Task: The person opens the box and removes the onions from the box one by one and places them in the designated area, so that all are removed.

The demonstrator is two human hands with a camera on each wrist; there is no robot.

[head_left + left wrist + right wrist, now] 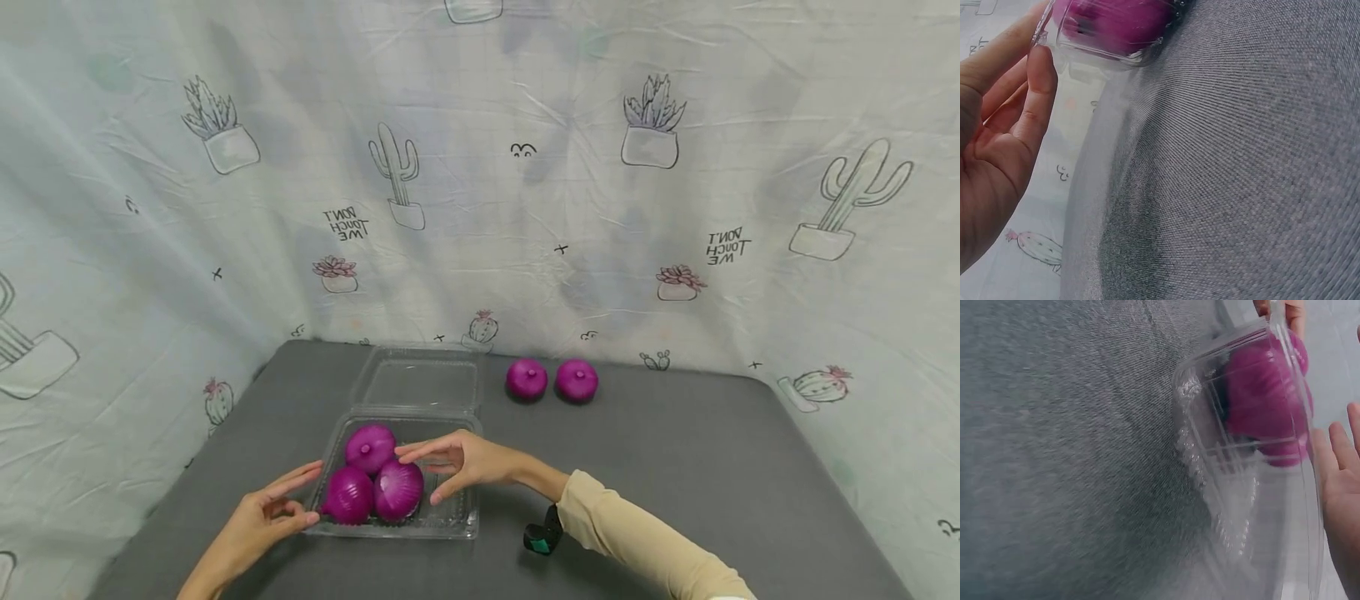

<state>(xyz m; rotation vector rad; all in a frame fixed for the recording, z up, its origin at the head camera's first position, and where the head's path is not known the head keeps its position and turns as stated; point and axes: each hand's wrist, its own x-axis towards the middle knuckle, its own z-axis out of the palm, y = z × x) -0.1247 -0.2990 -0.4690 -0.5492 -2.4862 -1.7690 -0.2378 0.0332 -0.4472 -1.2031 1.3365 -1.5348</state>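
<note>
A clear plastic hinged container (467,518) stands with its lid (426,385) laid back, away from me. Three purple onions lie in its left part: a rear onion (371,448), a left onion (349,497) and a right onion (398,492). At the near left corner, my left hand (255,525) pinches the container's rim between thumb and finger, seen closer in the left wrist view. Over the container's right half hovers my right hand (472,458), fingers extended and spread, fingertips close to the right onion; contact cannot be made out. It grips nothing.
Two more purple onions, one on the left (527,380) and one on the right (577,381), sit at the back of the grey cloth-covered table (660,467). A printed curtain (480,200) hangs behind and at the sides. A black strap (543,532) hangs beneath my right wrist.
</note>
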